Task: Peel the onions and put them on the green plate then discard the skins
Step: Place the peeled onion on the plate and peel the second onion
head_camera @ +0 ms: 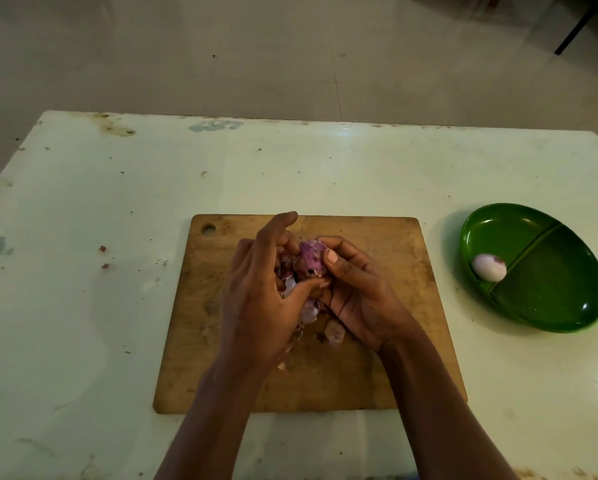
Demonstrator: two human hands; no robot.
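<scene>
Above the wooden cutting board (377,358), both hands hold a purple onion (309,259) with patches of skin on it. My right hand (356,292) grips the onion, thumb on its top. My left hand (263,292) pinches at its lower side, the index finger lifted. Loose pale and purple skins (333,332) lie on the board under the hands, partly hidden. A peeled, pale onion (488,267) lies in the left compartment of the green divided plate (550,306) at the right.
The board and plate sit on a stained white table (83,271). Small skin scraps (103,249) lie left of the board. Beyond the table's far edge is a tiled floor with a dark furniture leg (574,31) at top right.
</scene>
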